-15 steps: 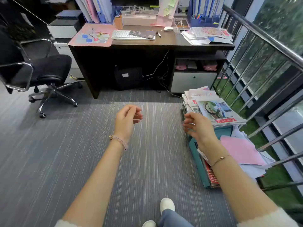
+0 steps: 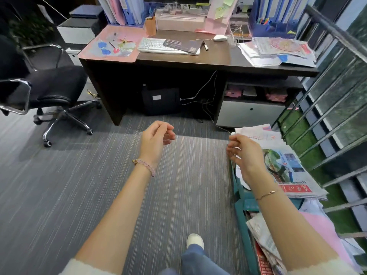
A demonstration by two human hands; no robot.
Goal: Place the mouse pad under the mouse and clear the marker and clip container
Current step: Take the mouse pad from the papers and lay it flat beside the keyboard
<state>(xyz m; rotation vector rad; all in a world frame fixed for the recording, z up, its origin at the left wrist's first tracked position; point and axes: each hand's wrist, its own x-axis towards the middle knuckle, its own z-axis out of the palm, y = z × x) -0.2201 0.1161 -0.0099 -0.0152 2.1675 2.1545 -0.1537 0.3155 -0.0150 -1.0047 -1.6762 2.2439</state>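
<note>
A dark mouse pad point(image 2: 181, 45) lies across the right end of the white keyboard point(image 2: 153, 45) on the dark desk point(image 2: 218, 58). A black marker point(image 2: 205, 46) rests just right of the pad. The white mouse point(image 2: 220, 38) sits farther back, on bare desk. Beside it stands a clear container point(image 2: 231, 41), its contents too small to make out. My left hand point(image 2: 156, 138) and my right hand point(image 2: 243, 153) hang over the carpet well short of the desk, fingers loosely curled and holding nothing.
A black office chair point(image 2: 49, 90) stands at the left. Stacked newspapers point(image 2: 282, 165) lie on a teal crate at my right, against a metal railing point(image 2: 337, 62). Papers point(image 2: 278, 50) cover the desk's right end, a pink mat point(image 2: 113, 44) its left. My white shoe point(image 2: 195, 241) is on the carpet.
The desk looks larger and nearer as I have moved toward it. Both hands stay raised, empty, in much the same pose.
</note>
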